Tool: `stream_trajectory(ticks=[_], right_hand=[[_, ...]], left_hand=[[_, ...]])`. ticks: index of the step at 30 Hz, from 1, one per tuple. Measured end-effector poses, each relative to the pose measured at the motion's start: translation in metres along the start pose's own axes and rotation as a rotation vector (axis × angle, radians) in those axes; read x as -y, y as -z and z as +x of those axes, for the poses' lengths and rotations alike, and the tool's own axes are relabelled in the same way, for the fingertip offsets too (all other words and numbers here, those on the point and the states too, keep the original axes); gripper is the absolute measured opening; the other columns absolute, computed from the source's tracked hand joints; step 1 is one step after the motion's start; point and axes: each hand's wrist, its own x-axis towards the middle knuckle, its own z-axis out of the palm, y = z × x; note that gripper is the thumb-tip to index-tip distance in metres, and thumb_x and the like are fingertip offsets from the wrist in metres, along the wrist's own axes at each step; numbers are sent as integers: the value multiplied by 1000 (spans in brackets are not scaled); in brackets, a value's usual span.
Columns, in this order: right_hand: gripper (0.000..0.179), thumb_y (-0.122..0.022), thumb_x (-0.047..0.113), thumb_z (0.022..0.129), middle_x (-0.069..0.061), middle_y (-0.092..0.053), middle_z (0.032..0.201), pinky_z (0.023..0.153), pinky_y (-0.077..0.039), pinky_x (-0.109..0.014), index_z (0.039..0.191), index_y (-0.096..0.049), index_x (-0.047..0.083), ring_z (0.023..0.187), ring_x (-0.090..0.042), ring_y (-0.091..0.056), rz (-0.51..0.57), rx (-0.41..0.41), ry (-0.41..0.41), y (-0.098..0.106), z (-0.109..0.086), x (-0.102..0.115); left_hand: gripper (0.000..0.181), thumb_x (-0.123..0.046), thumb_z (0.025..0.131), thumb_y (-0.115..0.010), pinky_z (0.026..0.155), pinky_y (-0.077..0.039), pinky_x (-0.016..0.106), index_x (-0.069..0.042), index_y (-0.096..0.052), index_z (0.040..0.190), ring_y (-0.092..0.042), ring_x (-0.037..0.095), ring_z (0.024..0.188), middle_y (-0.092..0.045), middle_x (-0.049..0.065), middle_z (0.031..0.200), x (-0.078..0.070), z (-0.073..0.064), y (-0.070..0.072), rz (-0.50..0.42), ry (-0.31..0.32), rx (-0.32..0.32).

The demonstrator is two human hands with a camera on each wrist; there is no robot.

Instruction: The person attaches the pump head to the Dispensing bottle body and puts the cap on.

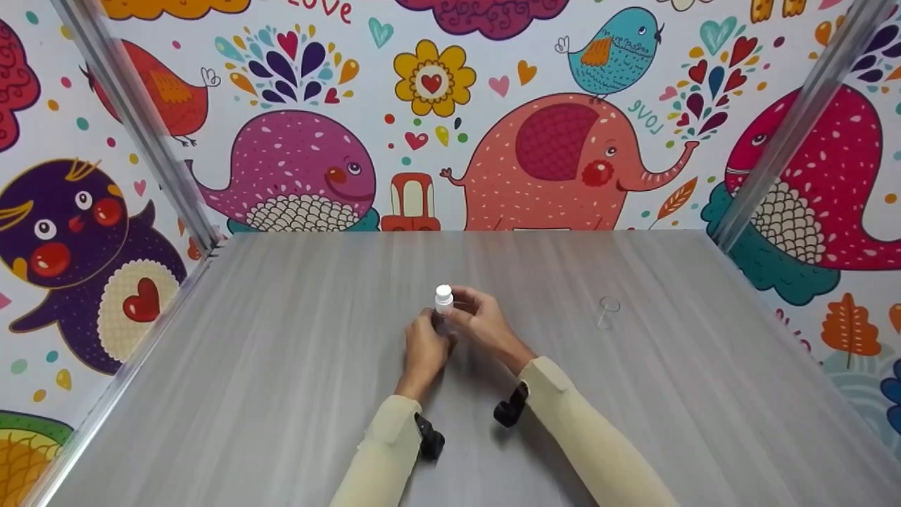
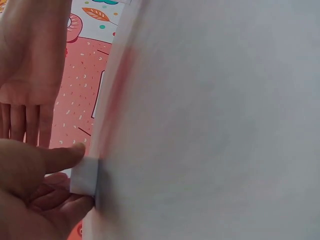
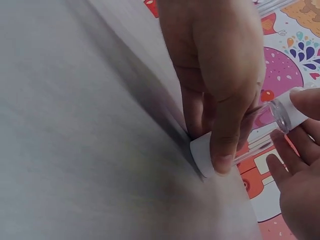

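Note:
A small clear bottle (image 3: pixel 252 150) with a white base and a stepped white top (image 1: pixel 443 299) stands close over the table in front of me. In the right wrist view its see-through body shows between the two white ends. My left hand (image 1: pixel 426 348) grips it low down, and the white base (image 2: pixel 84 176) is pinched between thumb and fingers at the tabletop. With my right hand (image 1: pixel 486 325) I hold the upper end, the thumb lying against the white collar (image 3: pixel 295 107) and the fingers around the far side.
To the right, a clear cup-like piece (image 1: pixel 608 311) is on the grey table (image 1: pixel 295 338). Metal posts (image 1: pixel 141 120) and walls printed with cartoon animals border the table at the back and sides.

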Motion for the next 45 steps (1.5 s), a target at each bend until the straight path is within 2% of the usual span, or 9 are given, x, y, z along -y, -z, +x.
stream_trajectory(ticks=[10, 17, 22, 26, 32, 37, 42, 45], right_hand=[[40, -73, 10, 89, -21, -66, 123, 95, -54, -41, 125, -62, -2, 116, -35, -63, -10, -55, 8, -1, 0, -1], [43, -77, 12, 86, -20, -66, 124, 96, -54, -43, 125, -62, 0, 117, -37, -63, -33, -66, -1, -2, -1, -2], [49, -77, 15, 87, -17, -64, 129, 100, -51, -45, 131, -60, 5, 121, -35, -62, -33, -52, -11, 3, -1, -1], [50, -72, 17, 91, -15, -61, 136, 105, -49, -48, 138, -56, 7, 125, -34, -60, -29, -7, -3, 7, -2, 2], [53, -65, 13, 94, -22, -56, 141, 106, -47, -51, 143, -50, 1, 129, -40, -57, -14, 64, 7, 7, -3, 2], [48, -64, 10, 94, -23, -61, 134, 101, -51, -44, 139, -53, -3, 123, -36, -61, -15, 49, 15, 3, -2, -2], [41, -66, 7, 93, -21, -65, 126, 95, -54, -38, 133, -58, -2, 115, -34, -63, -5, 10, 24, 0, 0, -4], [40, -69, 6, 91, -20, -65, 126, 97, -53, -39, 130, -60, -2, 117, -33, -62, 5, -7, 31, -1, 1, -4]], left_hand=[[29, 10, 75, -70, 84, -54, 49, 6, -65, 104, -68, 34, 93, -72, 25, 104, 0, 1, 0, 23, 39, 16], [27, 11, 74, -70, 84, -54, 48, 6, -65, 100, -67, 34, 90, -72, 24, 99, 1, 1, 0, 21, 28, 7], [28, 7, 74, -75, 85, -54, 49, 6, -65, 100, -68, 35, 91, -72, 25, 100, 1, 1, 0, 22, 24, 8], [31, 4, 75, -77, 87, -53, 50, 7, -65, 102, -69, 37, 94, -72, 25, 101, 0, 1, 1, 27, 20, 16], [31, 3, 75, -78, 86, -53, 50, 5, -65, 103, -69, 36, 94, -73, 23, 102, 0, 1, 1, 40, 36, 26], [30, 1, 76, -77, 85, -54, 50, 1, -66, 104, -70, 34, 95, -74, 21, 105, -1, 1, 2, 46, 77, 43], [29, 3, 76, -75, 84, -53, 50, 1, -66, 103, -68, 33, 93, -73, 21, 105, -2, 1, 2, 31, 79, 41], [28, 3, 76, -74, 83, -53, 50, 0, -66, 102, -68, 30, 90, -74, 20, 104, -2, 1, 2, 38, 75, 28]])
